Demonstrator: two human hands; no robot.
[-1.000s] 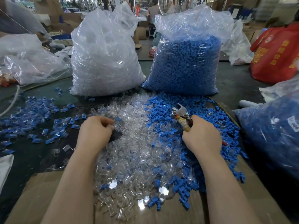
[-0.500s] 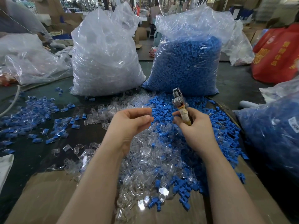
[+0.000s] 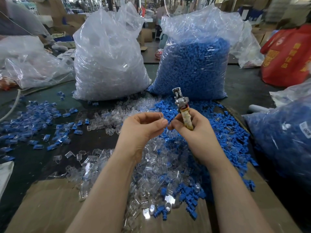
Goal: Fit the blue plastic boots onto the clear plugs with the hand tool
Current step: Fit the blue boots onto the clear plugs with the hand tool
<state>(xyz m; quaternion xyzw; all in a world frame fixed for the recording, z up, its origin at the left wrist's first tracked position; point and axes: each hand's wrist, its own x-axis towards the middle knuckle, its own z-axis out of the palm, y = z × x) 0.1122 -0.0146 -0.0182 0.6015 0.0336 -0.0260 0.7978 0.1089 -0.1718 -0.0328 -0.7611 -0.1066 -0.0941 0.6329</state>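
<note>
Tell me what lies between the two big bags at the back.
Head view: nothing fills the gap between the clear bag and blue bag; only dark table and distant boxes show.

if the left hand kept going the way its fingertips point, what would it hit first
Most likely the right hand, whose thumb nearly meets the left hand fingertips; it grips the hand tool. Depth is hard to judge.

Hand tool [image 3: 182, 108]: metal head upright, tape-wrapped handle gripped in the right hand [image 3: 195, 133]. Clear plugs [image 3: 151, 167] heaped loose at the worktop centre. Blue boots [image 3: 223, 132] heaped adjoining them toward the right edge, partly intermixed.
</note>
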